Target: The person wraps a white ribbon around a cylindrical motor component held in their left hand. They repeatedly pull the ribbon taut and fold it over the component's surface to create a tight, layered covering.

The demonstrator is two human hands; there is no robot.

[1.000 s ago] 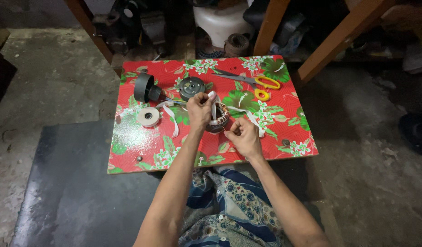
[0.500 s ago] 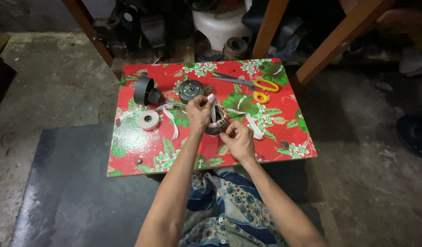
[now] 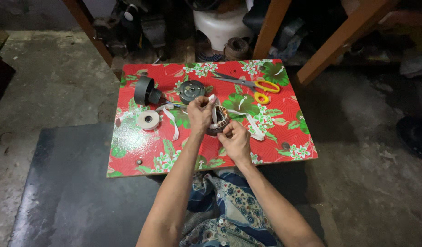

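At frame centre, two hands met on one wound coil above the red table: the left hand pinched white tape, the right hand gripped the coil's lower edge. One tape roll, one scissors, one dark cup and one round cover lay upper left to upper centre. The coil was largely hidden by fingers.

No packages, labels, signs or screens visible anywhere on the low table or around it.
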